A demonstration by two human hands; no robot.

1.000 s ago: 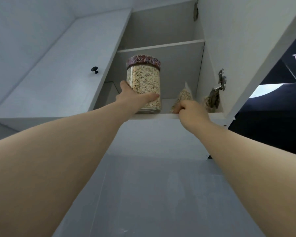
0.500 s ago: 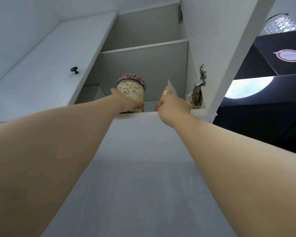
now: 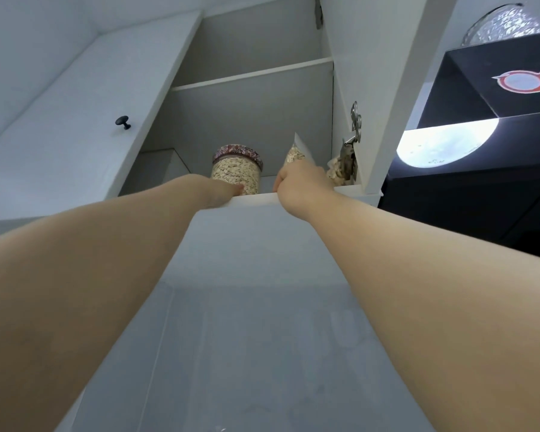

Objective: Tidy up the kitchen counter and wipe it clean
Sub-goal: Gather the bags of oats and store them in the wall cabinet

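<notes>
Oat-filled clear jar with red patterned lid stands upright on lower shelf of white wall cabinet, right against left hand. Fingers touch jar's lower front; whether they wrap it, cannot tell. Right hand, just right of jar, curled tight round clear plastic bag of oats, bag top poking above knuckles. 1 round black knob on door well left of left hand.

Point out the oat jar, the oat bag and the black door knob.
oat jar (image 3: 235, 176): head view, on its clear wall below the patterned lid.
oat bag (image 3: 294, 154): head view, on its oat-filled upper part.
black door knob (image 3: 123, 121): head view, on its round head.
</notes>
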